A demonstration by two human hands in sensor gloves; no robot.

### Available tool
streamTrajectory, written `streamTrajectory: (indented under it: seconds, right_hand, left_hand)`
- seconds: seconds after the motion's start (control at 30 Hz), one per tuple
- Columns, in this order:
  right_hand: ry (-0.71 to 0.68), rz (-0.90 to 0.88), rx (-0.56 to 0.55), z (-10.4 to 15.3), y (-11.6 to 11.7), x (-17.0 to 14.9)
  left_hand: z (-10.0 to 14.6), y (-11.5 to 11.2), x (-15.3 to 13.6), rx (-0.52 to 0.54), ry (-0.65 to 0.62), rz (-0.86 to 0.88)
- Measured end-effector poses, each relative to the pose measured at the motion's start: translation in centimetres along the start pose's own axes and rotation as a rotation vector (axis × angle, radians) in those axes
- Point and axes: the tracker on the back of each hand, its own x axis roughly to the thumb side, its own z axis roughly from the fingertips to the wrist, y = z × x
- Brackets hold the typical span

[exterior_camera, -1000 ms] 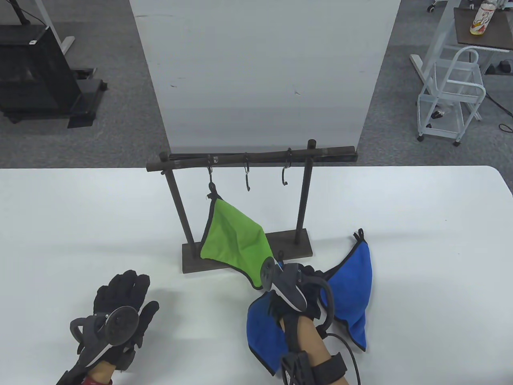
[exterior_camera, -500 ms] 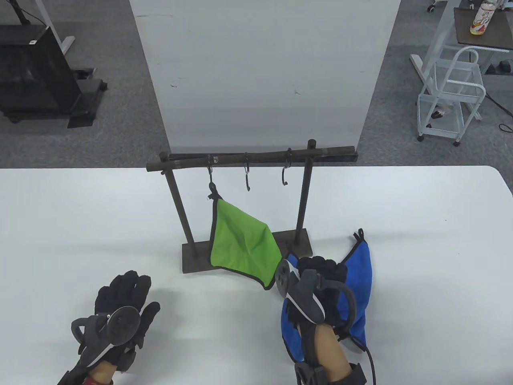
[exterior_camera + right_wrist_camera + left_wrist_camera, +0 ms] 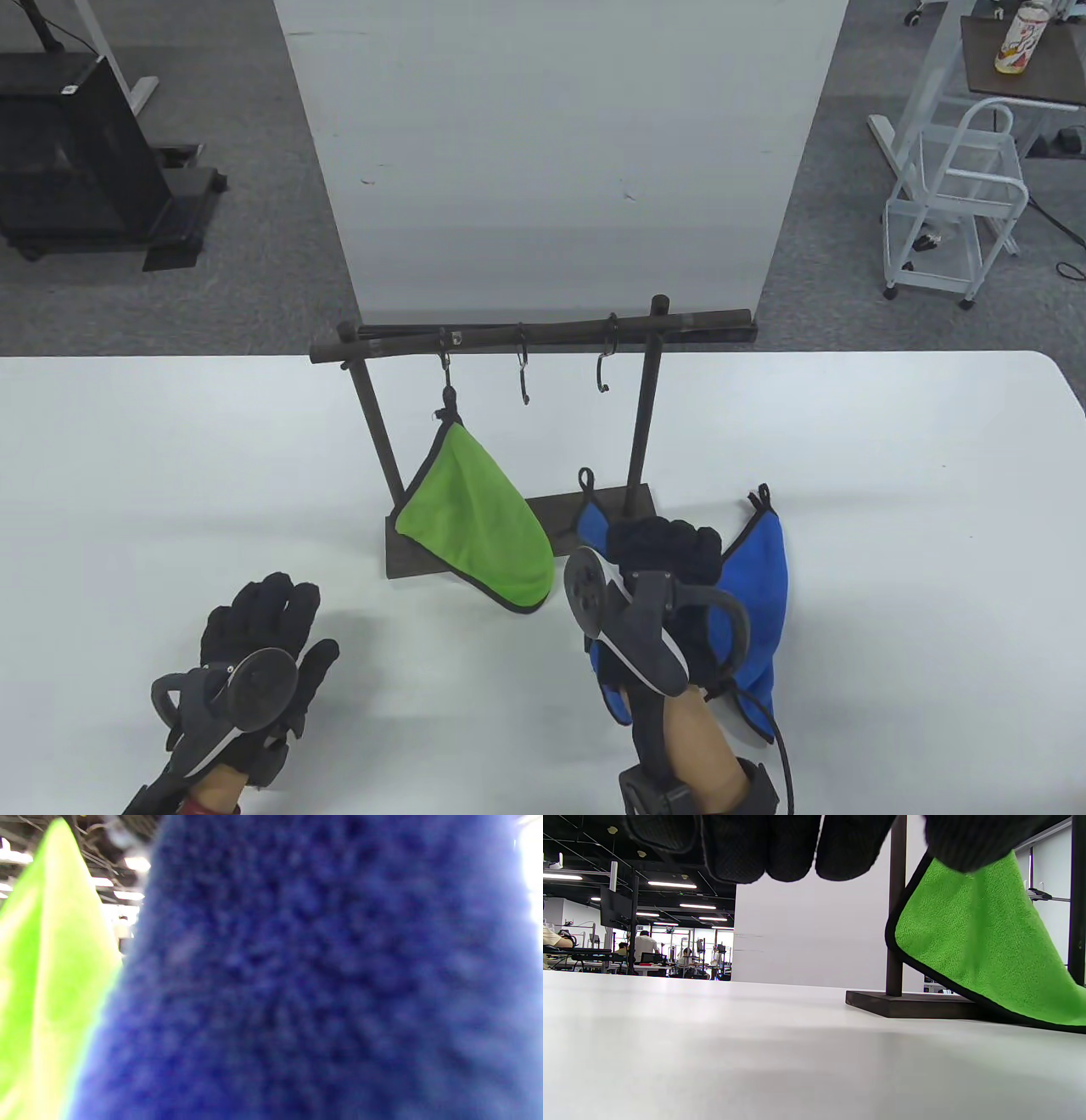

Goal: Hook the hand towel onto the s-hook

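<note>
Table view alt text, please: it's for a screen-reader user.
A gloved right hand grips a blue towel on a white table, just before a dark wooden rack where a green towel hangs from the leftmost of three S-hooks. The left hand rests flat on the table.

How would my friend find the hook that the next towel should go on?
Look at the dark wooden rack in the middle of the white table. Three small hooks hang from its top bar; the left hook already holds the green towel. Pick the middle hook: bare, with a hook on each side.
</note>
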Motion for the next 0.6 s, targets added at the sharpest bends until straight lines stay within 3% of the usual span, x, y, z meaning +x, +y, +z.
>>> streamTrajectory:
  seconds: [0.17, 0.43, 0.6]
  right_hand:
    - [-0.078, -0.064, -0.153, -0.5, -2.5, 1.8]
    - [-0.089, -0.063, -0.201, -1.7, -4.9, 2.9]
    - [-0.085, -0.088, -0.177, -2.6, -5.0, 3.0]
  left_hand:
    - [0.0, 0.0, 0.0, 0.000, 0.000, 0.000]
    - [0.0, 0.1, -0.4, 0.013, 0.016, 0.012]
    - [0.0, 0.1, -0.5, 0.011, 0.019, 0.012]
